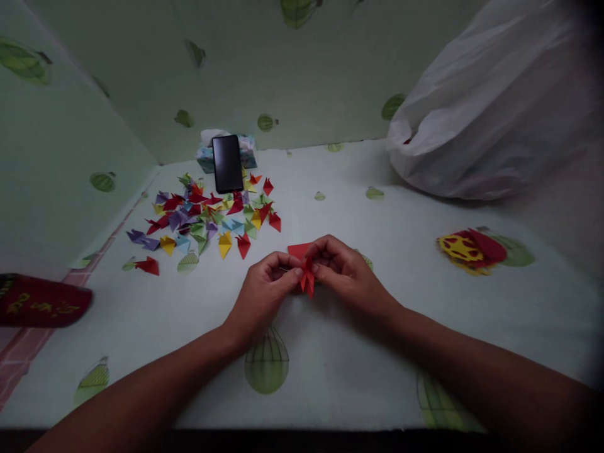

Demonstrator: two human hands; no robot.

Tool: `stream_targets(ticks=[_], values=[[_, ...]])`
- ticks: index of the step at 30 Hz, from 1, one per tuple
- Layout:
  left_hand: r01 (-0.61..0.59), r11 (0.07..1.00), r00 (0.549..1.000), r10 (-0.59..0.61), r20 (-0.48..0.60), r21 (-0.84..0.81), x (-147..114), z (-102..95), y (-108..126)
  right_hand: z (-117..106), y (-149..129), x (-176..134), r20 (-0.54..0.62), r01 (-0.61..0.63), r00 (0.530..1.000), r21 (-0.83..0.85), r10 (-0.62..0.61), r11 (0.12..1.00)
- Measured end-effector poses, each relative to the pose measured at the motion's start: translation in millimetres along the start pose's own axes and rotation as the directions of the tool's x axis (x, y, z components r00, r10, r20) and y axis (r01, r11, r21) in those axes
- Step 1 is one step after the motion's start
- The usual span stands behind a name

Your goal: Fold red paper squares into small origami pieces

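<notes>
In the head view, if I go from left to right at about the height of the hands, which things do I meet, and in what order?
Red object with yellow marks → colourful folded papers → left hand → folded red paper → right hand → red-and-yellow piece.

Prob. a home rm: pale tabletop [330, 377] & walls [330, 82] share a green balloon print [267, 365], w/ a pink tile-look strip [33, 352] along the L edge. Household bits too, e.g. tissue box [206, 161] w/ phone [227, 165] leaning on it & a big white plastic bag [462, 138].
</notes>
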State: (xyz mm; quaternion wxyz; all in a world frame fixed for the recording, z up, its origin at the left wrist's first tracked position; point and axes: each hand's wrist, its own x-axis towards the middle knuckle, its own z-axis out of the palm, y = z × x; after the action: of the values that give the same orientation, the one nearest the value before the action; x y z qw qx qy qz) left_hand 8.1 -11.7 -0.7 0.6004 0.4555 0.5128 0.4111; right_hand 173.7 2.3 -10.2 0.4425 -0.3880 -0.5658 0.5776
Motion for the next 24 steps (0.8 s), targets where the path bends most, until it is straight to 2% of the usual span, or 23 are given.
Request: stream_targets(ticks=[11, 24], values=[[-0.114, 0.979, 0.993, 0.118, -0.015, 0.171, 0.2, -2.9, 0.8, 1.0, 4.2, -0.4, 0.015, 0.034, 0.999, -0.001, -0.034, 0.999], [-0.125, 0.99, 0.992, 0.123, 0.036, 0.061, -0.7, -2.9, 0.0, 0.6, 5.9, -0.4, 0.035, 0.039, 0.999, -0.066, -0.037, 0.997]])
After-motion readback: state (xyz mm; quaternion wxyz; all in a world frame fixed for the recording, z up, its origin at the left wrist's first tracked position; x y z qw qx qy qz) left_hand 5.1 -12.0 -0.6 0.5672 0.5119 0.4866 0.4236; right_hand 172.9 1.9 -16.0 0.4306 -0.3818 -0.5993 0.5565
